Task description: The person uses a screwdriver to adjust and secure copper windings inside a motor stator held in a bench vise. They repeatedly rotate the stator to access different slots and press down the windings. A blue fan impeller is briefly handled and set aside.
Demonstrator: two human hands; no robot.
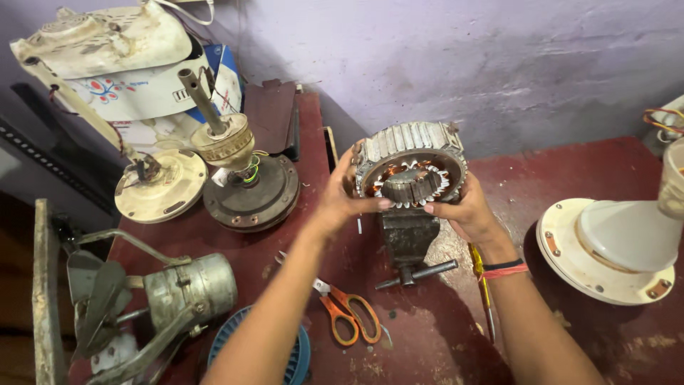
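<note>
Head view looks down on a dark red worktop set against a pale purple wall. At the centre, both hands hold a round motor stator, a ribbed grey metal ring with copper windings showing around its toothed inner core. The left hand grips the ring at its 9 o'clock edge, its fingers curled across the lower front face and clasped on the stator. The right hand holds the 4 o'clock edge, its fingers likewise closed on the rim; a red and black band circles that wrist. Directly below the stator, at 6 o'clock and touching or nearly touching it, stands a small dark bench vise with its handle bar pointing toward 4 o'clock. Orange-handled scissors lie on the worktop at 7 o'clock from the vise, partly under the left forearm. A yellow-handled screwdriver lies beside the right wrist. At 9 o'clock from the stator sits a dark round motor housing with a tilted shaft, and beyond it a cream fan base. At 3 o'clock rests a cream dome-shaped fan cover. At 8 o'clock lies a grey cylindrical motor in a wire bracket.
</note>
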